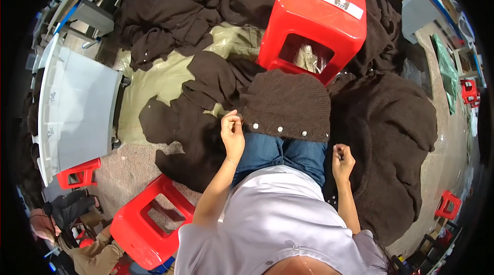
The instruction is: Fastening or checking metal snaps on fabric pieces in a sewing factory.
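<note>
A dark brown knitted garment (pixel 288 102) with a row of small white beads along its near edge lies over my knees, on my blue jeans (pixel 280 152). My left hand (pixel 232 131) is at the garment's left near corner, fingers pinched together on its edge. My right hand (pixel 342 160) hovers beside my right thigh with fingers curled closed; whether it holds something small cannot be made out. Several tiny white beads (pixel 332 200) lie on the brown cloth by my right forearm.
A red plastic stool (pixel 314 20) stands just beyond my knees; another red stool (pixel 149 218) is at my left. Heaps of brown knitwear (pixel 175 12) cover a pale sheet (pixel 154 82) and the ground (pixel 396 136). A grey table (pixel 77 105) is far left. Another person (pixel 72 234) sits lower left.
</note>
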The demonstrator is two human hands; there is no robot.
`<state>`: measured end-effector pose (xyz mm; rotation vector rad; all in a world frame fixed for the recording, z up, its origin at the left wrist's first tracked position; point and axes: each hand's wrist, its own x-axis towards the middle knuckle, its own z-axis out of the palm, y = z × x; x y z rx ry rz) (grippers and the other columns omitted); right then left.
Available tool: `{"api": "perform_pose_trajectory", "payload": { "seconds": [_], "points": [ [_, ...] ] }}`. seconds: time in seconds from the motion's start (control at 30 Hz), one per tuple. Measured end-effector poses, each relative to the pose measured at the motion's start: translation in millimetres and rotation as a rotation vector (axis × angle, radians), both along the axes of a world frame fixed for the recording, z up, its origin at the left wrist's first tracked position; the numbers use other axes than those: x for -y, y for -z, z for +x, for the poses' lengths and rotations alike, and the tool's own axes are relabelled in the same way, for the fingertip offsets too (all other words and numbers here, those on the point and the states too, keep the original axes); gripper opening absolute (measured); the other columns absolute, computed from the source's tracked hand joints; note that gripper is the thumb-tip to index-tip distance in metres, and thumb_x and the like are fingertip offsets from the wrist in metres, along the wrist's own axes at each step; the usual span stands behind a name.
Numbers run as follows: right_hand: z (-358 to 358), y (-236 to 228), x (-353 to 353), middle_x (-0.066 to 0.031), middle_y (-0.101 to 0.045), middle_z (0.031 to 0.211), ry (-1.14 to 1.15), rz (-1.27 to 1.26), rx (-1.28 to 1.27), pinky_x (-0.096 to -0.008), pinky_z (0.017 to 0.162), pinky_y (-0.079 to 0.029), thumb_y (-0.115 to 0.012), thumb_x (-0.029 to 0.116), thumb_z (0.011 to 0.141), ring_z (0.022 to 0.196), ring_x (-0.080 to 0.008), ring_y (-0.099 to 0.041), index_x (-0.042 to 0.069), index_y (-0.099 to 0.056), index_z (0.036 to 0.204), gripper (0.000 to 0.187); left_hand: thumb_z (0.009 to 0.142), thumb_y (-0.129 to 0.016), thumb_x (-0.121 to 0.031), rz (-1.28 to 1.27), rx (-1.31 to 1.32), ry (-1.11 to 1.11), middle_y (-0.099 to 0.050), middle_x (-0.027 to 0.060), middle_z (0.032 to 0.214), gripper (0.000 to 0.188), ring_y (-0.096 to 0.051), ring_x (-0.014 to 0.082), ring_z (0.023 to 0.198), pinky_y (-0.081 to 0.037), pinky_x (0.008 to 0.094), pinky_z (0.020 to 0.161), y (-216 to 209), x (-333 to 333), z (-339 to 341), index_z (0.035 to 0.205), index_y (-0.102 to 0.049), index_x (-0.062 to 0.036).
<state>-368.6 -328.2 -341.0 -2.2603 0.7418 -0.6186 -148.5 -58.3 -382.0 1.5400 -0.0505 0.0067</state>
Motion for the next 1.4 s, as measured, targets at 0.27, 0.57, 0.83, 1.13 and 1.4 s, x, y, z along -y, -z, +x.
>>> {"api": "perform_pose_trajectory", "payload": {
  "seconds": [0.27, 0.57, 0.83, 1.13, 1.4],
  "points": [
    [72, -34, -28, -0.0084, -0.065, 0.074, -0.181, 0.132, 0.121, -0.0244, 0.057, -0.047, -0.07, 0.001, 0.085, 0.06, -0.0112, -0.058, 0.001, -0.064, 0.089, 0.007, 0.089, -0.068, -0.005, 0.126, -0.074, 0.033, -0.063, 0.005, 0.102, 0.031, -0.055, 0.009, 0.086, -0.043, 0.0205, 0.076, -34, -1, -43, 0.117, -0.055, -0.003],
    [86, -28, -88, -0.0074, -0.064, 0.071, -0.388, 0.317, 0.1, -0.0248, 0.053, -0.043, -0.07, 0.003, 0.084, 0.057, -0.0103, -0.055, 0.001, -0.066, 0.09, 0.008, 0.08, -0.07, 0.006, 0.102, -0.098, 0.089, -0.053, -0.0029, 0.094, 0.04, -0.048, 0.0054, 0.078, -0.041, 0.0195, 0.073, -44, 20, -36, 0.116, -0.058, -0.0035],
    [80, -25, -75, -0.0097, -0.065, 0.073, -0.326, 0.377, -0.012, -0.0263, 0.057, -0.047, -0.069, 0.005, 0.085, 0.062, -0.0131, -0.062, 0.001, -0.065, 0.091, 0.008, 0.091, -0.059, 0.008, -0.204, -0.254, 0.056, -0.063, 0.0012, 0.1, 0.017, -0.057, 0.0067, 0.09, -0.045, 0.0196, 0.081, -30, 2, -34, 0.105, -0.061, -0.0014],
    [82, -24, -75, 0.0046, -0.06, 0.074, -0.133, 0.635, -0.026, -0.0191, 0.06, -0.04, -0.066, 0.011, 0.088, 0.068, -0.0019, -0.048, -0.001, -0.065, 0.092, 0.012, 0.092, -0.059, 0.004, -0.048, -0.247, 0.049, -0.063, 0.0025, 0.095, 0.009, -0.058, 0.0084, 0.083, -0.048, 0.0209, 0.077, -1, -15, -6, 0.098, -0.062, 0.0003],
    [74, -10, -74, 0.0059, -0.053, 0.067, -0.101, 0.715, 0.029, -0.0191, 0.049, -0.034, -0.066, 0.015, 0.091, 0.056, -0.0008, -0.043, 0.002, -0.065, 0.092, 0.013, 0.088, -0.062, 0.005, 0.502, 0.445, -0.004, -0.061, 0.0131, 0.098, 0.007, -0.061, 0.0257, 0.088, -0.05, 0.0324, 0.079, -56, 12, -33, 0.094, -0.065, 0.0009]
  ]
}}
